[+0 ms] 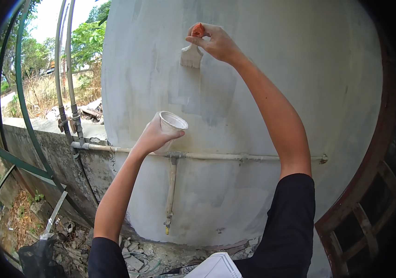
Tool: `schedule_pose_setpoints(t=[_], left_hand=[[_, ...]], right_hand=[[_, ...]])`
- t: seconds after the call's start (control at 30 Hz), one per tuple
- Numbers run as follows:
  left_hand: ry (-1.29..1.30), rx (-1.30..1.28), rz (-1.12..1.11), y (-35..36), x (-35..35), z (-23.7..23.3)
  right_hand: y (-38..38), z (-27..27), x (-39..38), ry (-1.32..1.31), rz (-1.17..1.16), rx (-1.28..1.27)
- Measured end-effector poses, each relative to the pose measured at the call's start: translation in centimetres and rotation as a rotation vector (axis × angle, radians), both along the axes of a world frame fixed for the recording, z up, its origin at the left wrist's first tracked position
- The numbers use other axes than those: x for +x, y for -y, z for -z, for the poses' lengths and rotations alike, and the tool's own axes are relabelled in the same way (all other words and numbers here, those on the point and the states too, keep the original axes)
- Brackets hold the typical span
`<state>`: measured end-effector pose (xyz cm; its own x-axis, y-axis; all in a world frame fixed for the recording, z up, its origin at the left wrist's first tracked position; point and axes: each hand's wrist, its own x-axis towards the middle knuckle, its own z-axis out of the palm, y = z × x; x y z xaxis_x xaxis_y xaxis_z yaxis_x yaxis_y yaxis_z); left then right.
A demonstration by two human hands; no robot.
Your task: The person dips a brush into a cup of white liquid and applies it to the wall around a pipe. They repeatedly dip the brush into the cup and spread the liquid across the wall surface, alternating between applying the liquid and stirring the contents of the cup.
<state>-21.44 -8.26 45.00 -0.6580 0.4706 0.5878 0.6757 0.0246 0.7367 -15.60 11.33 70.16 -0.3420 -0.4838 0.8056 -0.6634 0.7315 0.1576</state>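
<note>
My right hand (214,42) is raised high and closed around the orange handle of a paintbrush (191,56). The brush's wide, whitish bristles point down against or very near the wall (263,139); contact cannot be made out. Patches of fresh-looking grey-white coating show below the bristles. Lower and to the left, my left hand (155,134) wraps around a white plastic cup (174,121), its open rim tilted toward me. Whitish residue coats the inside of the cup; how full it is cannot be told.
A horizontal pipe (216,156) crosses the wall below the cup, with a vertical branch ending in a tap (167,222). Green metal bars (22,92) and upright pipes stand left. Rubble (135,259) lies at the wall's foot. A brown wooden frame (355,222) borders the right.
</note>
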Motion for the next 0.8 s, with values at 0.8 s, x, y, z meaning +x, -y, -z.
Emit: schedule_pose_setpoints(t=[0.8], left_hand=[[0.571,-0.067,-0.153,1.5,16.2,48.1]], right_hand=[[-1.6,0.2,2.1,0.023,0.09,-0.074]])
